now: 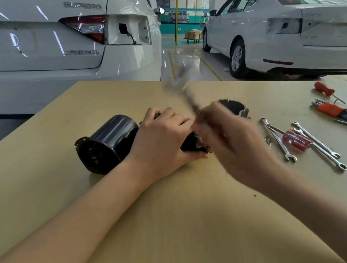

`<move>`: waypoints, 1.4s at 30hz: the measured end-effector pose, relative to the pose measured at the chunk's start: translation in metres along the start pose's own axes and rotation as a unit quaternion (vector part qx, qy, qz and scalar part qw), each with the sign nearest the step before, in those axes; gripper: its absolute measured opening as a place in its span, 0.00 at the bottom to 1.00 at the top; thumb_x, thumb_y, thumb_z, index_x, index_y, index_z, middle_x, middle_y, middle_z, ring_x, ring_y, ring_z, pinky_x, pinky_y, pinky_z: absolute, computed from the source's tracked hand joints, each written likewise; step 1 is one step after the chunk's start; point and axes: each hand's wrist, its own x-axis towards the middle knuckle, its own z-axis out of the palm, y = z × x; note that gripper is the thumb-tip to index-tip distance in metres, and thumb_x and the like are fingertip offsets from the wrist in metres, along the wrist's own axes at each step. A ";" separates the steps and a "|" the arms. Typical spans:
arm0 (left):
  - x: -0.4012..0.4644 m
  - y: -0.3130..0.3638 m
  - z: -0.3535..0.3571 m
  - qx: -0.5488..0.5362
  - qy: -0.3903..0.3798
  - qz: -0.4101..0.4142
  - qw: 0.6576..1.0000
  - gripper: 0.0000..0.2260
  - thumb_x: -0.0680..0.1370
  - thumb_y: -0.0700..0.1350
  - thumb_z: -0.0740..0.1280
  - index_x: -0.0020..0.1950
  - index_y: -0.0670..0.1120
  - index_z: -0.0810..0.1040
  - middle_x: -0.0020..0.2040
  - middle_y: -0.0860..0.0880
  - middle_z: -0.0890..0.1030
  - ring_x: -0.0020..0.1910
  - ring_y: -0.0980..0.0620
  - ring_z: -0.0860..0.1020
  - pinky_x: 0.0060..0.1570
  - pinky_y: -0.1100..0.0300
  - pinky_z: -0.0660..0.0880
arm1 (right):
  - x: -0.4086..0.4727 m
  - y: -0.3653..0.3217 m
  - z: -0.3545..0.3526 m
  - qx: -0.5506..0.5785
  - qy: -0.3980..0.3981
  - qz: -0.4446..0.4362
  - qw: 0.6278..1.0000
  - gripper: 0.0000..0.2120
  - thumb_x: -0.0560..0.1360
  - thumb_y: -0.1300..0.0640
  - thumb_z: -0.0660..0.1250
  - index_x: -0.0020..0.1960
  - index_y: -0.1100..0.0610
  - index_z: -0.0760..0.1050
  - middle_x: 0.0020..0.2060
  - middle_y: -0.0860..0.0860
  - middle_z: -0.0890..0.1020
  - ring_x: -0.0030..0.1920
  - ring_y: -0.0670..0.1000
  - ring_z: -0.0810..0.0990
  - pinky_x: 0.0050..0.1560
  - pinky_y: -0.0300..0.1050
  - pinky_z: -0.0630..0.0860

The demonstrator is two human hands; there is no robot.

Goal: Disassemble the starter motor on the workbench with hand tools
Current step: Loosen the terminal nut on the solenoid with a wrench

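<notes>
Forearms reach in from the near edge of the workbench (179, 228). The left hand (160, 141) lies curled over a dark motor part (193, 144), gripping it against the wood. Just beside it, the right hand (232, 144), blurred, is closed around a slim tool (188, 95) whose shaft points up and away; its type cannot be told. Left of the left hand, touching the wrist, lies the black starter motor housing (109, 143) on its side. Right of the right hand lie wrenches (317, 145) and a red-handled screwdriver (296, 140). Just beyond the right hand sits a round end cap (233, 106). Farther off stand white cars (286, 27).
</notes>
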 end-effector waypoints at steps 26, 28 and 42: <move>-0.001 -0.003 0.003 -0.021 0.016 0.007 1.000 0.29 0.68 0.68 0.64 0.59 0.48 0.80 0.50 0.51 0.84 0.49 0.47 0.80 0.51 0.50 0.71 | -0.009 0.016 -0.015 0.471 0.255 0.415 0.735 0.10 0.82 0.56 0.60 0.43 0.59 0.69 0.29 0.54 0.79 0.21 0.47 0.67 0.26 0.40 0.70; 0.000 -0.003 0.003 -0.022 0.019 0.006 1.000 0.29 0.69 0.67 0.64 0.59 0.48 0.80 0.49 0.51 0.84 0.48 0.46 0.80 0.50 0.50 0.71 | -0.009 0.018 -0.013 0.479 0.244 0.410 0.737 0.09 0.81 0.56 0.60 0.44 0.59 0.69 0.31 0.54 0.81 0.22 0.47 0.70 0.28 0.41 0.73; 0.000 -0.002 0.001 -0.021 0.004 0.000 1.000 0.30 0.68 0.67 0.64 0.60 0.47 0.80 0.50 0.51 0.84 0.50 0.46 0.80 0.52 0.49 0.71 | -0.012 0.010 -0.009 0.463 0.258 0.363 0.767 0.09 0.81 0.56 0.60 0.44 0.58 0.70 0.31 0.54 0.82 0.25 0.50 0.77 0.36 0.44 0.80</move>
